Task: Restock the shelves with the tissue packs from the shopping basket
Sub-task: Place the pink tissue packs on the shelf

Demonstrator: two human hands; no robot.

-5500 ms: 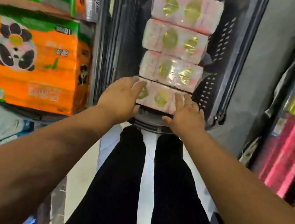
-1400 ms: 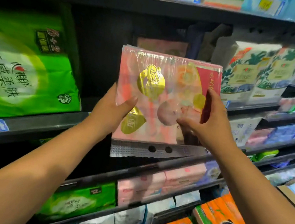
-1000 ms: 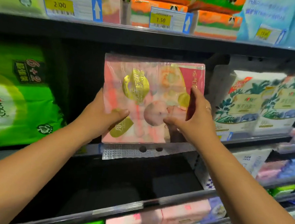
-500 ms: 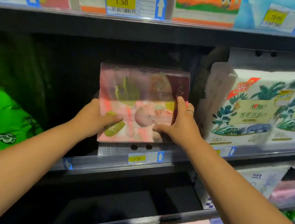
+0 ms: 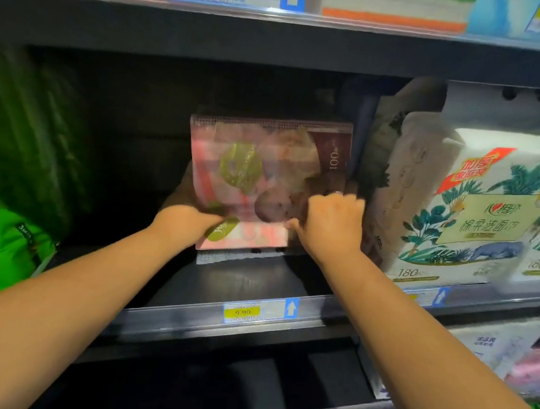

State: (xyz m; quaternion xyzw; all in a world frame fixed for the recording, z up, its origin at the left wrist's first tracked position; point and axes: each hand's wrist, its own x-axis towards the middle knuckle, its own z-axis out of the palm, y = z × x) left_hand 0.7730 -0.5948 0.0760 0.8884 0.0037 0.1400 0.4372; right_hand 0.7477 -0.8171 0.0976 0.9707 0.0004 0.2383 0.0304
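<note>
1. The pink tissue pack point(image 5: 264, 183) stands upright far back on the middle shelf point(image 5: 246, 282), and its bottom seal seems to touch the board. It is soft and tall, so it may topple forward once released.
2. The left hand point(image 5: 189, 223) and right hand point(image 5: 330, 226) each grip a lower corner with curled fingers. A snagged wrapper could drag the pack out.
3. The white pack point(image 5: 463, 209) sits just beside it, and crowding could tilt it.

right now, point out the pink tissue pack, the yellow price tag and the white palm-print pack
pink tissue pack point(image 5: 241, 167), head view, its gold logo
yellow price tag point(image 5: 242, 312), head view, the printed price
white palm-print pack point(image 5: 486, 224), head view, its beige label
</note>
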